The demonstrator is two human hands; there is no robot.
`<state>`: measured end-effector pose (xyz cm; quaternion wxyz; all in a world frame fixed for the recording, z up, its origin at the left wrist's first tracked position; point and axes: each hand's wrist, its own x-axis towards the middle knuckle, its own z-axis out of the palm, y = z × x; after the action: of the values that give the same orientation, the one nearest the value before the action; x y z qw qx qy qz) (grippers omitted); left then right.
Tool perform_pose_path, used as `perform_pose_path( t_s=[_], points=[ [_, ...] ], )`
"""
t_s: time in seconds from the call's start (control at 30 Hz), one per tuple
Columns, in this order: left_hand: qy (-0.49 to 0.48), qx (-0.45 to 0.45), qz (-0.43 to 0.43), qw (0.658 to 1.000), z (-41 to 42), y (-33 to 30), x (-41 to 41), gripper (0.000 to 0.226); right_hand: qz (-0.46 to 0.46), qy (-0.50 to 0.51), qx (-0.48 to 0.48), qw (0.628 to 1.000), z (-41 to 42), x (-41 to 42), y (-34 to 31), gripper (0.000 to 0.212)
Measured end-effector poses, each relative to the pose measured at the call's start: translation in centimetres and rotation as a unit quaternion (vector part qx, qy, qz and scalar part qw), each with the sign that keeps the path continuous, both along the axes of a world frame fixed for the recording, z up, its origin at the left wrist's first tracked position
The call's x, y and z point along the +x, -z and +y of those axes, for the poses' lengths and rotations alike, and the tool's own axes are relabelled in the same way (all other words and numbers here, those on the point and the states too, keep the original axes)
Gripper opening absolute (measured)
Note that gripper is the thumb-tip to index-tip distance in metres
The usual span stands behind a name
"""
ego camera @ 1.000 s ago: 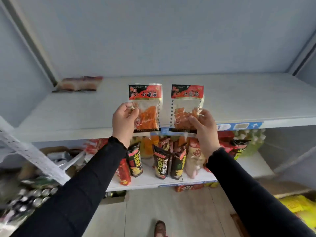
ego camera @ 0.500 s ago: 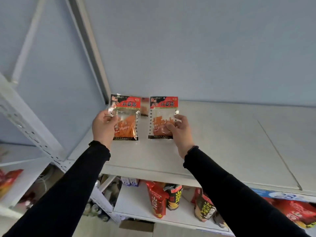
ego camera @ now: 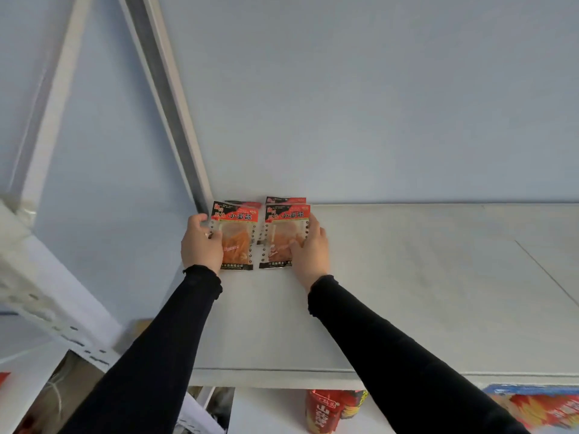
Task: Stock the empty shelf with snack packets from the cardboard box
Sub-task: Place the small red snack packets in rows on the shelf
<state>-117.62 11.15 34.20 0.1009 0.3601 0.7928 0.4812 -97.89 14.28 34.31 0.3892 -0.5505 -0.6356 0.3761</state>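
Two clear snack packets with red and black tops stand side by side at the back left corner of the white shelf (ego camera: 391,308). My left hand (ego camera: 200,242) grips the left packet (ego camera: 236,236) by its left edge. My right hand (ego camera: 308,249) holds the right packet (ego camera: 283,234), thumb on its front. Both packets lean close to the rear wall, their bottom edges at the shelf surface. Behind them, the tops of other similar packets (ego camera: 285,200) show. The cardboard box is out of sight.
A white upright post (ego camera: 175,120) runs up from the shelf's back left corner. The shelf stretches bare to the right. Below it, red snack bags (ego camera: 326,408) stand on a lower shelf, and a perforated rack beam (ego camera: 37,296) crosses at the left.
Both hands have pushed the two packets away from me to the back left corner of the shelf, down onto its surface in front of the packets lying there. My view has come closer.
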Motion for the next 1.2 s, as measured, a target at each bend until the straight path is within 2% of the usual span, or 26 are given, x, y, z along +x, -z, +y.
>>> perform_pose_path(
  t_s=[0.07,0.2,0.37,0.73,0.87,0.93,1.0,1.1,1.2],
  points=[
    [0.005,-0.028,0.016,0.999,0.1,0.7,-0.5,0.035,-0.088,-0.005,0.034,0.995,0.0,-0.4,0.3,0.063],
    [0.012,-0.049,0.05,0.997,0.2,1.1,-1.2,0.04,-0.15,0.004,0.031,0.988,0.3,-0.5,0.3,0.048],
    [0.001,-0.076,0.076,0.994,0.8,0.9,-1.3,0.039,-0.173,0.015,0.029,0.984,0.5,-1.2,0.6,0.048],
    [-0.002,-0.078,0.059,0.995,2.6,0.8,-0.5,0.034,-0.192,0.04,0.006,0.981,1.0,-2.1,0.0,0.046],
    [-0.024,-0.11,0.106,0.988,1.9,0.2,-0.8,0.041,-0.172,0.021,0.012,0.985,0.7,-1.4,-0.3,0.049],
    [-0.025,-0.091,0.132,0.987,1.5,-0.5,-0.5,0.04,-0.146,0.022,0.025,0.989,0.3,-0.6,-0.2,0.046],
    [0.009,-0.027,0.155,0.988,1.3,-1.1,0.3,0.036,-0.129,0.034,0.051,0.99,-0.2,0.6,-0.2,0.039],
    [0.135,0.068,0.157,0.976,1.4,-1.8,2.9,0.029,-0.14,0.053,0.092,0.985,-0.9,3.6,-0.5,0.033],
    [0.25,0.074,0.171,0.95,1.9,-2.3,6.9,0.024,-0.177,0.074,0.118,0.974,-2.0,7.9,-0.8,0.032]
  ],
)
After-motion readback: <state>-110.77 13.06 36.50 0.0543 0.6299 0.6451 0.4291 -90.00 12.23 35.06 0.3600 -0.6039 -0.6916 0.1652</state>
